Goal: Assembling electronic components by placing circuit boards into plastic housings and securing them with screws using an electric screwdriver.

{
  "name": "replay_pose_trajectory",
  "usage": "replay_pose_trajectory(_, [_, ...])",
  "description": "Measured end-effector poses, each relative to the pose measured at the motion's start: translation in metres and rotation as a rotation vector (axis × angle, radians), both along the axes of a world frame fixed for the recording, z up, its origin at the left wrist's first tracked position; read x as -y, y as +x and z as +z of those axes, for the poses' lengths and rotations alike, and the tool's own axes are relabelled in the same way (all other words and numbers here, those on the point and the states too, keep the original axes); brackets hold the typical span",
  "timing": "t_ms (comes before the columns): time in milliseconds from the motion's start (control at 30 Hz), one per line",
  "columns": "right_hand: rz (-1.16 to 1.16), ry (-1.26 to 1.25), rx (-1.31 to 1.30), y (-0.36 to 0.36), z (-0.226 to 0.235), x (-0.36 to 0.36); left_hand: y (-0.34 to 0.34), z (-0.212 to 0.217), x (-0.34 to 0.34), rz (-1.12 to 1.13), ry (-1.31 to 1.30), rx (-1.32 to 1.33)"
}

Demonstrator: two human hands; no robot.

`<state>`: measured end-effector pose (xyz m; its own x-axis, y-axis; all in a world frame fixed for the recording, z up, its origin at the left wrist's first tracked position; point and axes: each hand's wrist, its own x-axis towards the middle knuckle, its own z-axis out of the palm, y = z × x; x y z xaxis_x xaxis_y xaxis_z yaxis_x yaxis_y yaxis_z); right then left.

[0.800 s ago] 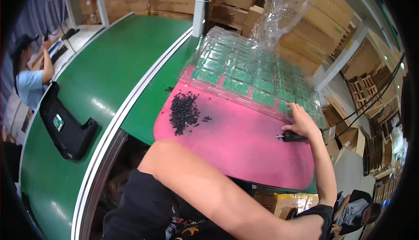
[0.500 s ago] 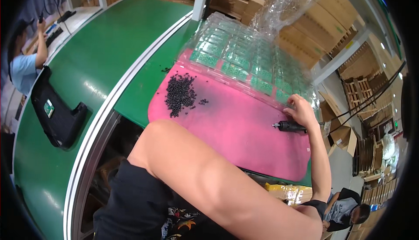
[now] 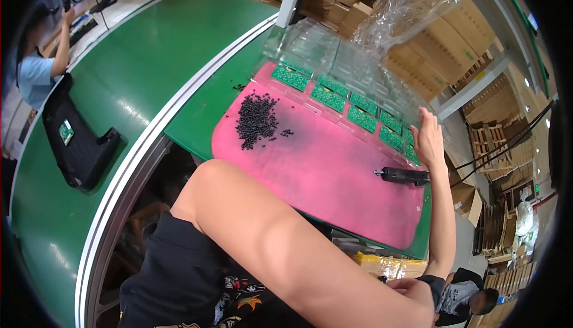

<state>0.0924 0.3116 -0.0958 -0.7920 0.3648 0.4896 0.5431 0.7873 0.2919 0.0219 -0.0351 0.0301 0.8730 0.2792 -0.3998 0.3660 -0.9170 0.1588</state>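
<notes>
1. Green circuit boards (image 3: 328, 97) sit in rows among clear plastic (image 3: 352, 56) at the far side of my pink mat (image 3: 316, 167), on the desk (image 3: 185, 128).
2. My right hand (image 3: 428, 142) is at the rows' right end, fingers half spread; I cannot tell whether its grip pinches plastic.
3. My left hand (image 3: 410, 292), low by my right sleeve (image 3: 437, 285), has its grip too hidden to tell.
4. Snagged plastic could jolt boards loose.
5. The rows' long axis slants from upper left to lower right; the black electric screwdriver (image 3: 403, 176) points left.

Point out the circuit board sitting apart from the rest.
The lone board on the black casing, at left; the other visible boards lie in rows near the right hand.
</notes>
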Motion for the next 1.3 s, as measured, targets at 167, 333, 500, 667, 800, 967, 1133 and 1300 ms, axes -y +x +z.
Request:
replay_pose_trajectory(167, [-0.120, 0.284, -0.001, -0.003, 0.018, -0.032, -0.023, 0.007, 0.018, -0.060, 0.002, 0.180])
replay_pose_trajectory(333, [-0.101, 0.592, -0.157, -0.001, 0.070, -0.025, -0.034, -0.023, 0.033, 0.004, 0.004, 0.231])
replay_pose_trajectory(500, [-0.081, 0.708, -0.307, 0.026, 0.150, 0.052, -0.050, -0.085, 0.020, 0.014, 0.063, 0.595])
replay_pose_trajectory(667, [-0.111, 0.675, -0.602, 0.087, 0.179, 0.143, -0.062, -0.114, -0.033, -0.057, -0.190, 0.742])
replay_pose_trajectory(800, [-0.108, 0.224, -1.071, 0.161, 0.158, 0.199, -0.026, -0.166, -0.056, -0.007, -0.575, 0.596])
replay_pose_trajectory(967, [-0.168, 0.301, -1.399, 0.274, 0.077, 0.320, 0.058, -0.296, -0.082, -0.031, -0.922, 0.453])
replay_pose_trajectory(1133, [-0.448, 0.401, -1.853, 0.307, 0.016, 0.528, 0.106, -0.402, -0.093, 0.145, -1.073, 0.391])
replay_pose_trajectory(1300, [-1.106, 0.920, -1.907, 0.269, -0.013, 0.724, 0.121, -0.410, -0.080, 0.152, -1.124, 0.451])
